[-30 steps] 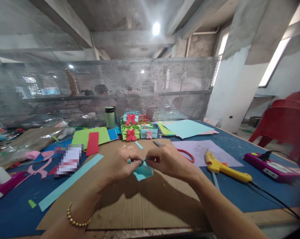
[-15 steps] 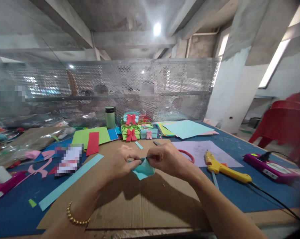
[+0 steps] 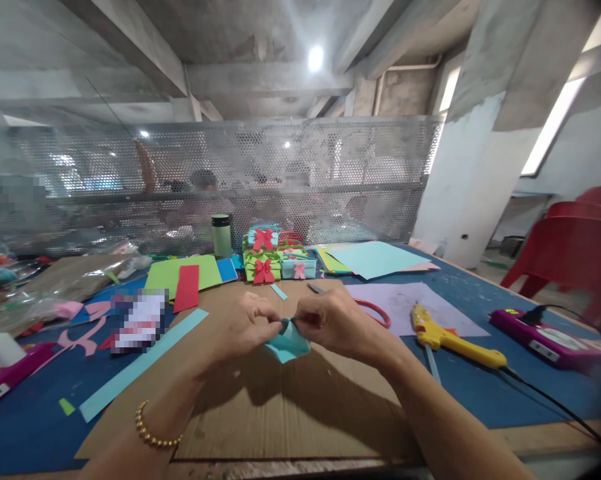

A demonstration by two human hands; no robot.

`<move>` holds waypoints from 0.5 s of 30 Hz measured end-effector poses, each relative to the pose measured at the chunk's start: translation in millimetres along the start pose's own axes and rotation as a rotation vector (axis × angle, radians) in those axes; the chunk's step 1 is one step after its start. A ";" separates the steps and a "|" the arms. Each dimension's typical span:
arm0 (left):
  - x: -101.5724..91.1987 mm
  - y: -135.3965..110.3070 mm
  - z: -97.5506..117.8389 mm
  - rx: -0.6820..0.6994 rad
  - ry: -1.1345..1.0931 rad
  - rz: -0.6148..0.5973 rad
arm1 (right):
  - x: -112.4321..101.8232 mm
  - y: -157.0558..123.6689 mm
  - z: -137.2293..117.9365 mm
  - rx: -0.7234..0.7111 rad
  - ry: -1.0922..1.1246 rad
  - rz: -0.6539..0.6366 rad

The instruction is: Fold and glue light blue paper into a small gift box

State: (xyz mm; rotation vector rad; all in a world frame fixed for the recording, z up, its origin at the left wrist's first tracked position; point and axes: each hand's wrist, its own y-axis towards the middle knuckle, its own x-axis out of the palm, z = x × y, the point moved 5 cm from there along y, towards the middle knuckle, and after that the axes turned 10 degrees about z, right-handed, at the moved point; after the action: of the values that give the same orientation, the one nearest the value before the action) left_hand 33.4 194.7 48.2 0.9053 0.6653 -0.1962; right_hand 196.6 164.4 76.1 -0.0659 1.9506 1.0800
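A small folded piece of light blue paper (image 3: pixel 289 345) is held up over a brown cardboard sheet (image 3: pixel 280 420). My left hand (image 3: pixel 248 323) pinches its upper left edge between thumb and fingers. From the other side my right hand (image 3: pixel 330 319) grips the upper right corner, its fingers closed. The exact folds between my fingertips are hidden. Partly behind my right hand lie scissors with a red handle (image 3: pixel 378 312). A narrow blue paper scrap (image 3: pixel 279 291) rests on the cardboard beyond my hands. To the left lies a long light blue paper strip (image 3: pixel 145 363).
Small green and blue paper boxes with bows (image 3: pixel 263 267) stand at the back beside a green bottle (image 3: pixel 221 235). A yellow glue gun (image 3: pixel 455 343) with a cord and a purple power strip (image 3: pixel 540 337) lie right. Red paper (image 3: pixel 186 288) and green paper (image 3: pixel 208 272) lie left.
Both hands stay almost in place, still pinching the blue paper. The paper has tilted very slightly; nothing else has visibly moved.
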 end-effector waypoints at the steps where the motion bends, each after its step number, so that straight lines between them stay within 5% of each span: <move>1: 0.0 0.4 -0.4 0.008 -0.004 0.001 | -0.6 0.0 -0.2 0.005 0.006 -0.006; 10: -1.8 4.3 4.6 0.058 -0.017 -0.033 | -10.5 1.9 -0.5 0.032 0.052 -0.065; 15: -3.2 3.8 4.2 0.042 -0.011 0.017 | -33.9 3.8 -2.1 0.065 0.101 0.042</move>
State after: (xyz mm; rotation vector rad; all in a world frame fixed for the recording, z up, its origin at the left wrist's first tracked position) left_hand 34.4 193.4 54.4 0.9498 0.6454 -0.2002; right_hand 214.3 153.8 103.3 -0.0446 2.0844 1.0570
